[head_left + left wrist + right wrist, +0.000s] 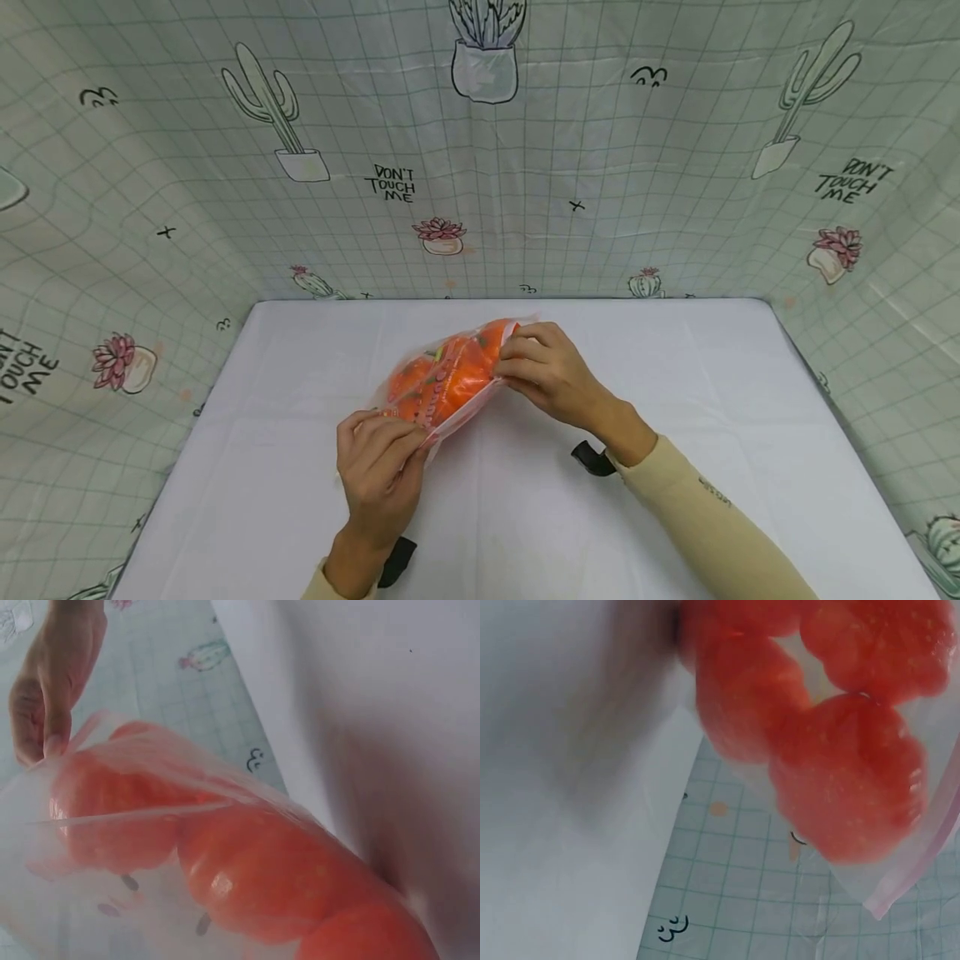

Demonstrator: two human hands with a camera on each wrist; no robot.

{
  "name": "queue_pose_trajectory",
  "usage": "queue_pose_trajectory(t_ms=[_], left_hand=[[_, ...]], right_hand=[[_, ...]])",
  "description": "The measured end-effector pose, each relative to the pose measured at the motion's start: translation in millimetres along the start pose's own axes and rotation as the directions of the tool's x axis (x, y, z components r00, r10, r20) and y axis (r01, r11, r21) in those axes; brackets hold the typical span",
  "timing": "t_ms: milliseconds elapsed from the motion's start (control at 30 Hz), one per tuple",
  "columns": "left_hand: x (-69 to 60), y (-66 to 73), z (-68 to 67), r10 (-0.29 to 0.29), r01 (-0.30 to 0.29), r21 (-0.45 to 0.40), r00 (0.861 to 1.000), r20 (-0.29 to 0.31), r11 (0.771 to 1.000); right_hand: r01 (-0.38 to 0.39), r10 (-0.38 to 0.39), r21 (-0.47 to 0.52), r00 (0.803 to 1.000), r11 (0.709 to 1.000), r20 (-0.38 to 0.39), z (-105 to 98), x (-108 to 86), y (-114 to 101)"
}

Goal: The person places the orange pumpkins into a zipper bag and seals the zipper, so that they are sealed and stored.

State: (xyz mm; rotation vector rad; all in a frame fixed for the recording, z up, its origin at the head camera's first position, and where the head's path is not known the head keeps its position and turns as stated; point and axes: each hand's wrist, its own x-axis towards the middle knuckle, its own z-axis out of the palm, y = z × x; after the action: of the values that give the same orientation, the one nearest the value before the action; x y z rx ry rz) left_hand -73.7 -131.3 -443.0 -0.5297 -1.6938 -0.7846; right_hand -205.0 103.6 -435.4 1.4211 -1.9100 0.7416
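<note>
A clear zip bag [457, 375] filled with orange pumpkin-shaped pieces hangs tilted between both hands over the table. My left hand [382, 458] pinches its lower left end, thumb and fingers on the plastic. At the upper right end, my right hand [551, 367] grips the edge of the bag. In the left wrist view the right hand [49, 705] pinches a corner of the film above the ribbed orange pieces [255, 870]. The right wrist view shows several orange pieces [847, 780] inside and a pink zip strip [915, 881]; neither hand is visible there.
A white-covered table [675, 375] lies under the hands. Behind and beside it hangs a grid-patterned cloth [510, 167] with cactus drawings. Black straps [592, 458] show at both wrists.
</note>
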Motion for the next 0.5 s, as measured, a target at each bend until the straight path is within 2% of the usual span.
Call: queue_pose_trajectory(t_ms=[367,500], left_hand=[[4.3,-3.2,-0.9,0.055,-0.056,-0.014,0.997,-0.056,0.998],[4.0,-3.7,-1.3,0.059,-0.06,-0.016,0.996,-0.064,0.998]], right_hand=[[-0.002,0.003,-0.035,1.0,0.999,0.007,-3,-0.8,11],[-0.008,0.009,-0.041,1.0,0.999,0.011,-3,-0.3,14]])
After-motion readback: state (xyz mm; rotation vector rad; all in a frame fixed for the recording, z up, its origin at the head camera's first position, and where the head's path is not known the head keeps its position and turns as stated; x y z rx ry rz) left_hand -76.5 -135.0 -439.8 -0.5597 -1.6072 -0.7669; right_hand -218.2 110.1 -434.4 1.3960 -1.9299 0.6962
